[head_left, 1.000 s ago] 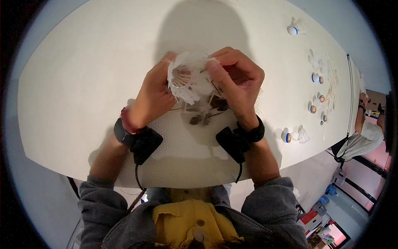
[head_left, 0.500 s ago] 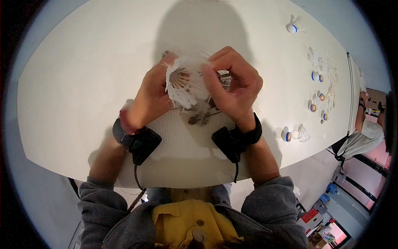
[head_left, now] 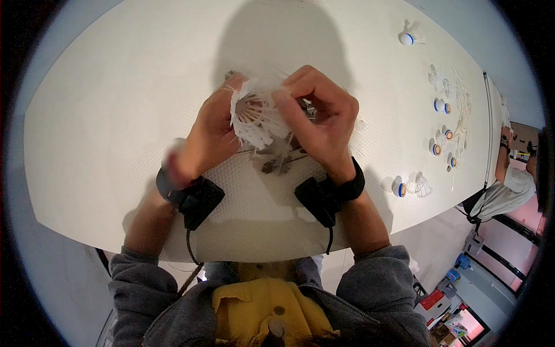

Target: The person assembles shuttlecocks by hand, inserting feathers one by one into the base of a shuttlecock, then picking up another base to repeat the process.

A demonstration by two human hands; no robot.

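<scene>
My left hand [head_left: 213, 124] clasped the shuttlecock [head_left: 254, 134] over the table [head_left: 115, 115], open end facing me; for blur, I could not tell whether my right hand [head_left: 332, 118] pinched it. Oversqueezing risked crushing it; a sharp tug, snapping quills [head_left: 250, 113].

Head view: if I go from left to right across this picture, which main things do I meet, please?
The left hand, the white feathered shuttlecock it holds, the right hand, the blue-banded shuttlecock at upper right, the pale thin sticks, another person's light shirt.
</scene>
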